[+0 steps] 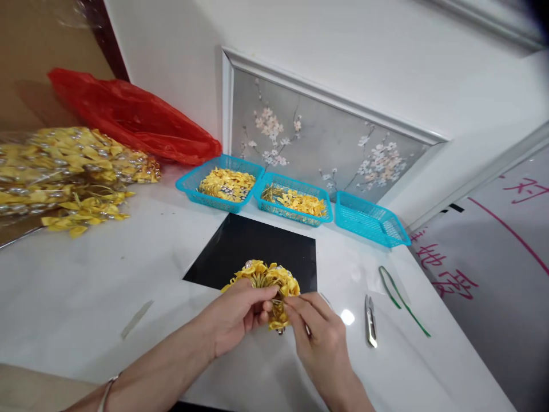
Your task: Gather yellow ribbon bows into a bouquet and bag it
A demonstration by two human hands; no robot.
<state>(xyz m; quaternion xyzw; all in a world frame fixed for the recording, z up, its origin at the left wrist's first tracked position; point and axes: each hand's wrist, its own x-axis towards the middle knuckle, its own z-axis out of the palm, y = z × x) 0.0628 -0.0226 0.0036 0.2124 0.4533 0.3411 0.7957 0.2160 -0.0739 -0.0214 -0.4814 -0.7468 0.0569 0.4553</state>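
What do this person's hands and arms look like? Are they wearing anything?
Both the left hand and the right hand are bare, without gloves. The forearms show no sleeves. A thin silvery bracelet circles the left wrist. No rings are visible.

Yellow petal cluster [266,280] above black mat [257,249]

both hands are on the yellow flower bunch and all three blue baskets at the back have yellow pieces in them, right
Not quite. The head view shows yellow pieces only in the left basket and the middle basket; the right basket shows none. The left hand and right hand are both on the yellow flower bunch.
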